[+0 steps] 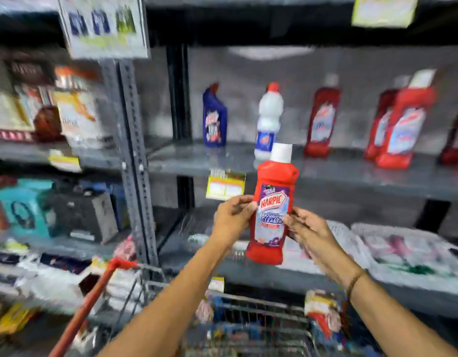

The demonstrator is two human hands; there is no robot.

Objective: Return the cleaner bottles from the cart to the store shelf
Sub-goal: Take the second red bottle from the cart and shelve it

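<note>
I hold a red cleaner bottle (273,204) with a white cap upright in front of the grey store shelf (326,171). My left hand (231,219) grips its left side and my right hand (304,228) grips its right side at the label. On the shelf stand a blue bottle (214,117), a white bottle with a red cap (269,122) and several red bottles (323,122) further right. The wire cart (248,328) with a red handle (91,302) sits below my arms and holds more bottles, one red and white (323,313).
A grey shelf upright (135,161) divides this bay from boxed goods on the left. Yellow price tags (225,188) hang from the shelf edge. White packets lie on the lower shelf (408,253) at right. A promotional sign (104,27) hangs at top left.
</note>
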